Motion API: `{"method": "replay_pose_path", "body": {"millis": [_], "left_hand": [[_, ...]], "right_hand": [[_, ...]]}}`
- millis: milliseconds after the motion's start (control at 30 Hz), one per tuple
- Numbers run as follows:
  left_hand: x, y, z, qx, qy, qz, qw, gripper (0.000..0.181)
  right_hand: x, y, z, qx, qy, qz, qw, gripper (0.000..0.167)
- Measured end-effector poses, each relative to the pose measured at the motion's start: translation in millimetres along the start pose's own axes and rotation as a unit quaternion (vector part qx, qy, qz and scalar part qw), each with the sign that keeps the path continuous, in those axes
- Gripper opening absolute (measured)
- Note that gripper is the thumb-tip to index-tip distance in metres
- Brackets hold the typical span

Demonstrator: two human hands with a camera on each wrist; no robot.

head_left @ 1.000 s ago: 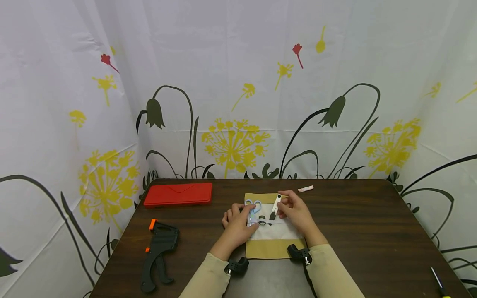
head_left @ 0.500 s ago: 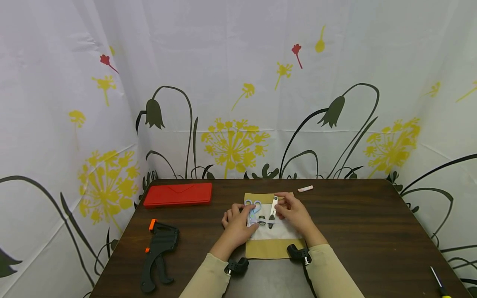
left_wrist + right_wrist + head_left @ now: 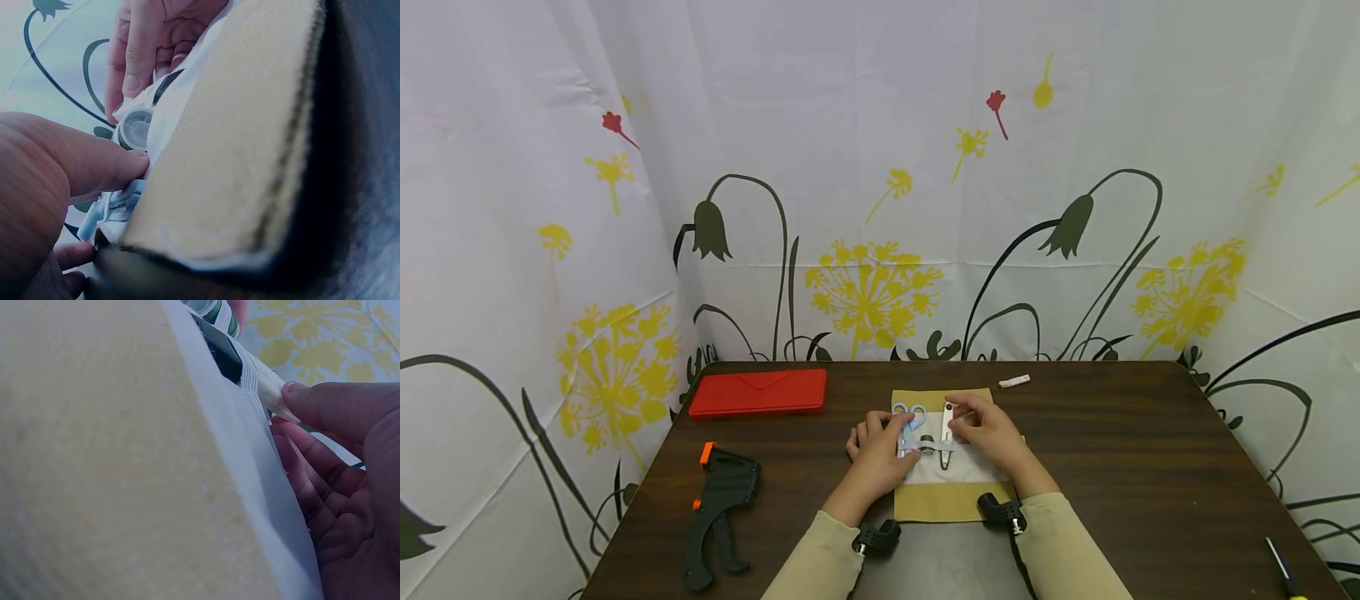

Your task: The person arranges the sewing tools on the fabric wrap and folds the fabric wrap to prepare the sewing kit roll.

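Note:
A tan and white fabric sewing case lies unfolded in front of me. My left hand holds its left edge, thumb on top beside the light blue scissors and fingers at the edge. A green thread spool sits under the elastic strap. To its right, a slim white tool with a dark lower part passes under the same strap; its exact kind is unclear. The thumb and fingers of my right hand pinch this tool's upper end.
A red case lies at the back left, with a black and orange bar clamp nearer. A small whitish piece rests behind the right hand. A screwdriver-like tool lies at the right front corner of the dark table.
My right hand has moved the white tool left and toward me; its lower end now reaches further below the strap and it stands straighter. My left hand has stayed put.

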State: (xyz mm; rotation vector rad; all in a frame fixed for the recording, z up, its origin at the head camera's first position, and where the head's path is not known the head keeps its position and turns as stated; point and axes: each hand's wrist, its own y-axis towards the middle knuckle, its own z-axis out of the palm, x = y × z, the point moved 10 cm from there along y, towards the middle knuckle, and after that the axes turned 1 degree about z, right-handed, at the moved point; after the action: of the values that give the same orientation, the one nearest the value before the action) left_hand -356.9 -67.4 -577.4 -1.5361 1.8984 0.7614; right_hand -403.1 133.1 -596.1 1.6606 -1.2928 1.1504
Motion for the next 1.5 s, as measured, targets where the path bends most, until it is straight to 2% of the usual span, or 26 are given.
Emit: {"method": "replay_pose_path", "body": {"millis": [300, 767, 1067, 1300, 1500], "left_hand": [[-0.3, 1.2, 0.2, 0.013, 0.015, -0.015, 0.9997, 0.058], [-2.2, 0.0, 0.2, 0.017, 0.018, -0.016, 0.9996, 0.058], [-2.4, -0.5, -0.1, 0.006, 0.003, 0.000, 1.0000, 0.058], [-0.7, 0.4, 0.8, 0.012, 0.014, -0.011, 0.9998, 0.058], [-1.9, -0.4, -0.5, 0.005, 0.006, -0.003, 1.0000, 0.058]], "right_hand": [[2, 0.6, -1, -0.003, -0.019, -0.002, 0.9998, 0.042], [12, -3.0, -1, -0.002, -0.081, -0.023, 0.9965, 0.037], [13, -2.7, 1, 0.004, -0.094, -0.023, 0.9953, 0.032], [16, -2.9, 2, 0.007, -0.099, -0.044, 0.9941, 0.032], [13, -1.2, 4, 0.010, -0.099, -0.044, 0.9941, 0.031]]}}
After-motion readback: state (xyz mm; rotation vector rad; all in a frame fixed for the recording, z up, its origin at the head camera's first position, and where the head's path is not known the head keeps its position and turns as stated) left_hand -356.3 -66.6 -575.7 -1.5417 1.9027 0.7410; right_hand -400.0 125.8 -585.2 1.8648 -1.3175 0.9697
